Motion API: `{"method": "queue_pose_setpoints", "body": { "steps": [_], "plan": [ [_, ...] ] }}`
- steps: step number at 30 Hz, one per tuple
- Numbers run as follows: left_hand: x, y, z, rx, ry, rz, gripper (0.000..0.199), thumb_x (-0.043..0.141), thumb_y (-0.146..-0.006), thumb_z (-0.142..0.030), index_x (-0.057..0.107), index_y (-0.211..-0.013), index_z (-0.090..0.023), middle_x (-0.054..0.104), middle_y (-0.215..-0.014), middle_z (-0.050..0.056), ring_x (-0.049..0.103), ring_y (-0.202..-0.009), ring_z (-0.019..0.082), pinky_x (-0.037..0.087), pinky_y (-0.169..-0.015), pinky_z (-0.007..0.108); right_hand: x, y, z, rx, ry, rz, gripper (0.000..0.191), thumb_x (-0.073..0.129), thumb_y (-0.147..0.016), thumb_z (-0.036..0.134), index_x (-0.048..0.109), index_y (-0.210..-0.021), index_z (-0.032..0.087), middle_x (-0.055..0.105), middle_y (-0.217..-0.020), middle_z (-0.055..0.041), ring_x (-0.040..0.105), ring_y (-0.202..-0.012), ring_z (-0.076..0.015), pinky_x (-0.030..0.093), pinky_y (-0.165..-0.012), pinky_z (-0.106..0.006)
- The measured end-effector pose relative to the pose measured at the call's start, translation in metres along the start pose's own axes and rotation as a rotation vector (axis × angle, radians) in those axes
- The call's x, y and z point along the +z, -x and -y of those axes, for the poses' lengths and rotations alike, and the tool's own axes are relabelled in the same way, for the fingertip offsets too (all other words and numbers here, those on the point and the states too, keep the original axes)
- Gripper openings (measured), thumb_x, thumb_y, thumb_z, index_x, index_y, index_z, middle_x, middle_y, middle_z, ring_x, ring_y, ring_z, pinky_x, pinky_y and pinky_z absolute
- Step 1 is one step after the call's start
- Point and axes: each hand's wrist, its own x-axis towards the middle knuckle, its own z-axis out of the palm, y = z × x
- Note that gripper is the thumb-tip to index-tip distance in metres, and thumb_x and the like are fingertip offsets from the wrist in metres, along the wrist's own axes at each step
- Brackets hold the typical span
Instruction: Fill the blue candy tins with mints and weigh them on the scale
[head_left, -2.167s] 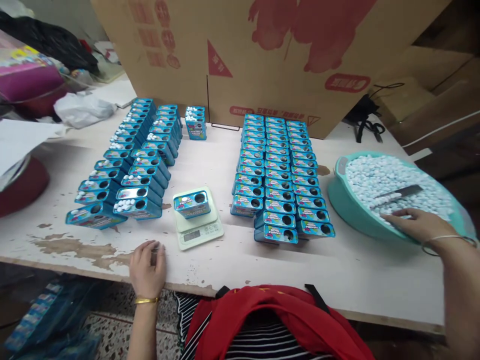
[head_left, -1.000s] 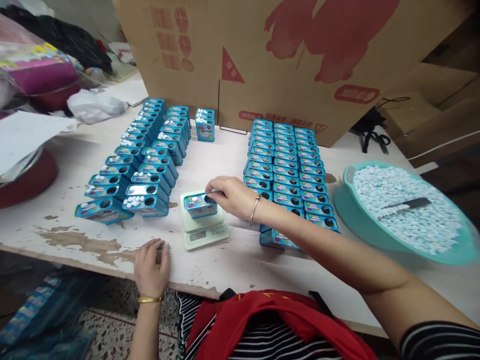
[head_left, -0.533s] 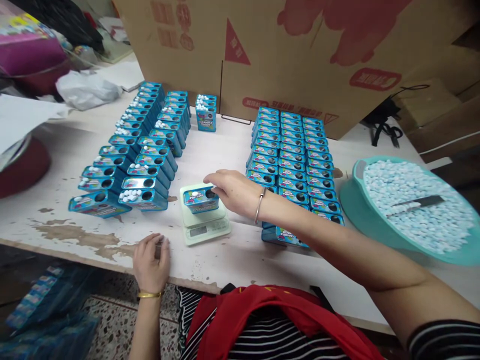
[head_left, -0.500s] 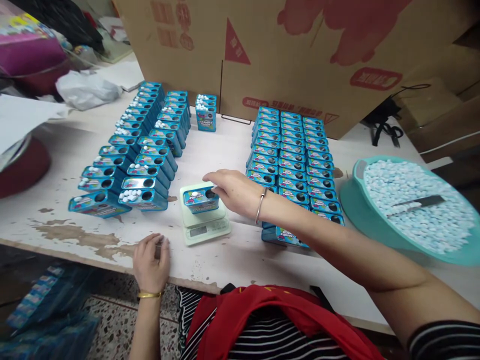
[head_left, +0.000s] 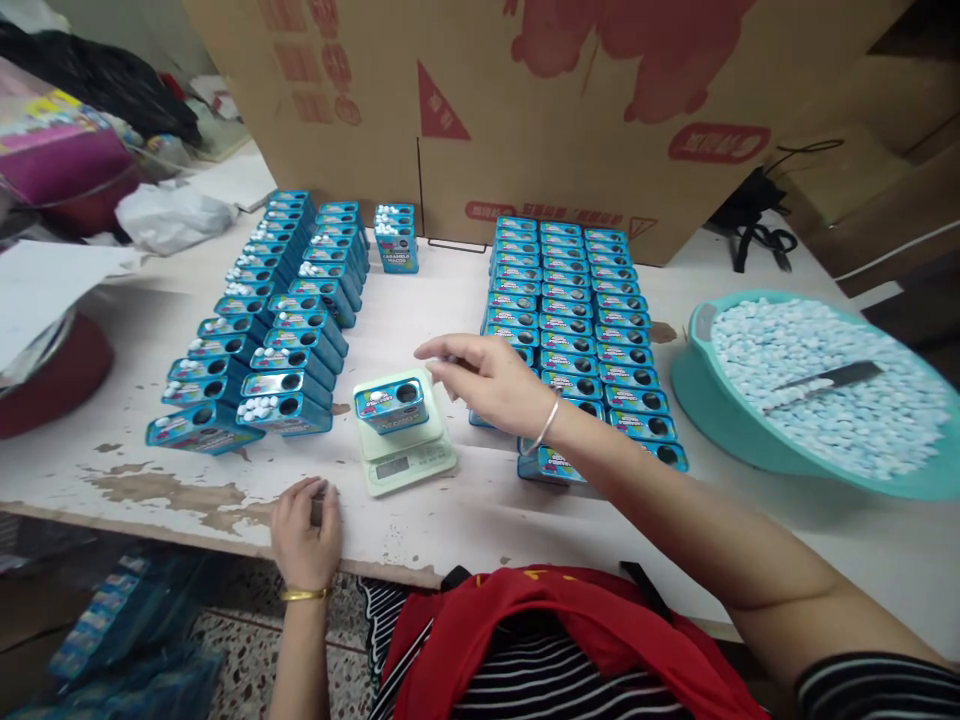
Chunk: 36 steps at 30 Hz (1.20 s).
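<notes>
A blue candy tin point(head_left: 390, 408) stands on a pale green digital scale point(head_left: 409, 462), with a white candy lying on its lid beside the round opening. My right hand point(head_left: 491, 380) hovers just right of the tin, apart from it, thumb and fingers spread and no object visible between them. Resting on the front part of the table, my left hand point(head_left: 306, 530) has loosely bent fingers, a gap at the thumb and nothing seen in it. Left of the scale stand rows of similar tins point(head_left: 289, 412), several topped with white candies. More tins point(head_left: 570, 335) fill rows to its right.
A turquoise basin point(head_left: 697, 410) heaped with pale candies stands at the right, a dark flat scoop point(head_left: 840, 376) lying in it. A large cardboard box point(head_left: 465, 170) closes off the back. Black scissors point(head_left: 761, 245) lie at the back right, a plastic bag point(head_left: 172, 215) at the back left.
My right hand has drawn back to the right from the tin on the scale, its fingers now clear of it. My left hand stays on the table. The view has shifted slightly.
</notes>
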Motion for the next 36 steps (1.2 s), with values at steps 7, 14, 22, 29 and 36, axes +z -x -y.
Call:
{"method": "queue_pose_setpoints", "body": {
  "steps": [7, 14, 22, 29, 36],
  "plan": [
    [-0.019, -0.024, -0.037, 0.004, 0.074, -0.121, 0.028, 0.053, -0.086, -0.03, 0.057, -0.109, -0.015, 0.06, -0.105, 0.012, 0.056, -0.103, 0.021, 0.044, -0.093, 0.039, -0.006, 0.05, -0.037, 0.444, -0.718, 0.013, 0.027, 0.066, -0.076, 0.032, 0.063, -0.093, 0.011, 0.053, -0.069, 0.0019, 0.042, -0.05, -0.0029, 0.02, -0.043, -0.018],
    [-0.024, -0.081, -0.103, 0.241, 0.058, -0.093, 0.043, 0.053, -0.086, -0.03, 0.049, -0.128, -0.024, 0.044, -0.138, 0.012, 0.037, -0.132, 0.027, 0.029, -0.108, 0.048, 0.006, 0.033, -0.033, 0.329, -0.546, 0.046, 0.023, 0.062, -0.08, 0.032, 0.065, -0.087, 0.011, 0.048, -0.057, 0.0059, 0.036, -0.046, -0.0025, 0.023, -0.046, -0.019],
    [-0.011, -0.09, -0.12, 0.255, -0.004, 0.034, 0.034, 0.045, -0.091, -0.032, 0.051, -0.124, -0.029, 0.045, -0.14, 0.007, 0.031, -0.137, 0.025, 0.015, -0.113, 0.054, 0.027, -0.02, -0.028, 0.188, -0.227, 0.076, 0.032, 0.058, -0.084, 0.019, 0.062, -0.113, 0.005, 0.05, -0.057, 0.0058, 0.046, -0.055, -0.0059, 0.036, -0.058, -0.02],
    [-0.012, -0.111, -0.109, 0.297, -0.016, 0.168, 0.054, 0.054, -0.085, -0.042, 0.04, -0.132, -0.019, 0.052, -0.126, 0.015, 0.047, -0.12, 0.029, 0.036, -0.099, 0.047, 0.007, 0.032, -0.021, 0.19, -0.362, 0.147, 0.027, 0.052, -0.089, 0.025, 0.058, -0.111, 0.009, 0.046, -0.059, 0.0063, 0.04, -0.052, -0.0049, 0.032, -0.052, -0.019],
    [-0.022, -0.122, -0.141, 0.568, 0.196, 0.434, 0.035, 0.054, -0.086, -0.034, 0.047, -0.117, -0.02, 0.057, -0.107, 0.007, 0.051, -0.099, 0.02, 0.04, -0.086, 0.034, 0.017, 0.114, -0.06, 0.458, -0.396, 0.52, 0.03, 0.059, -0.085, 0.035, 0.062, -0.101, 0.01, 0.044, -0.057, 0.0069, 0.039, -0.051, -0.0046, 0.03, -0.05, -0.019]
  ]
}}
